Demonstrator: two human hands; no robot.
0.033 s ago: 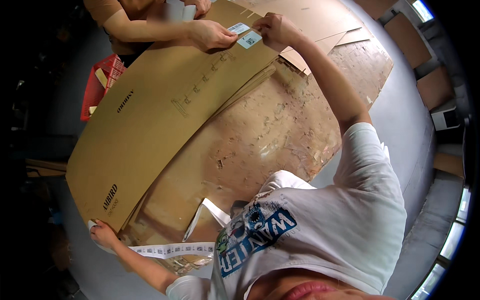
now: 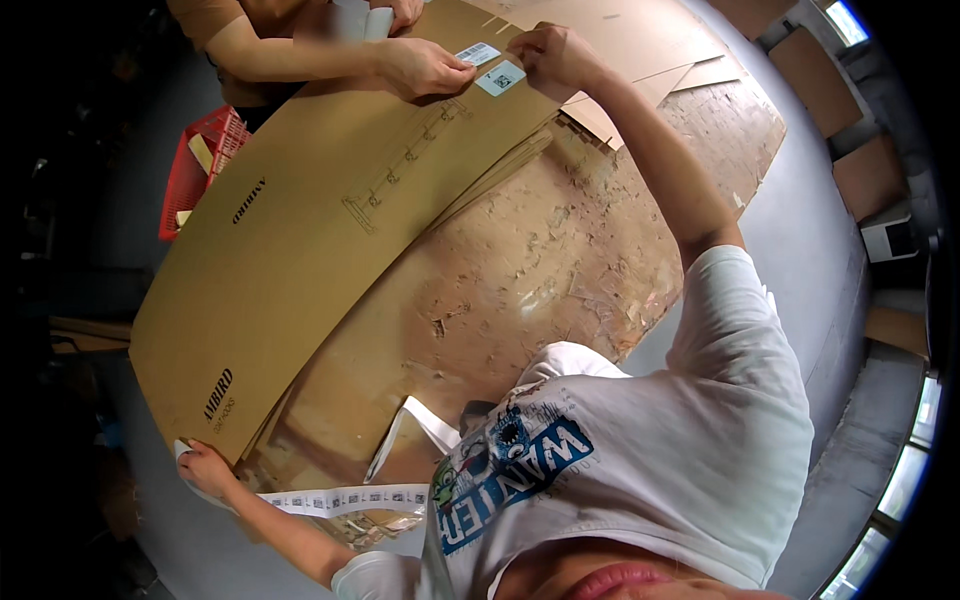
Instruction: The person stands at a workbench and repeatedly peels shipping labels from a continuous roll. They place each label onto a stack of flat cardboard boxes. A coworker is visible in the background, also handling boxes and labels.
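Observation:
A long flat sheet of brown cardboard [image 2: 300, 270], with dark print and a line drawing, lies on top of other sheets. At its near left corner, my left hand [image 2: 207, 468] is closed on a white label strip [image 2: 340, 500], which runs behind my forearm toward my shirt. My right hand [image 2: 555, 58] has its fingers curled at the far edge of the sheet, beside a square white label [image 2: 500, 78]; what they grip, if anything, is hidden. Another white label [image 2: 477, 54] sits next to it, under the fingertips of a co-worker's hand [image 2: 425, 70].
Under the cardboard is a worn, scuffed brown table [image 2: 560, 240]. More cardboard sheets [image 2: 640, 50] lie at its far end. A red plastic basket [image 2: 185, 185] stands beyond the left side. A looped white strip [image 2: 405, 430] lies near my body. Cardboard pieces [image 2: 815, 80] lean at the right.

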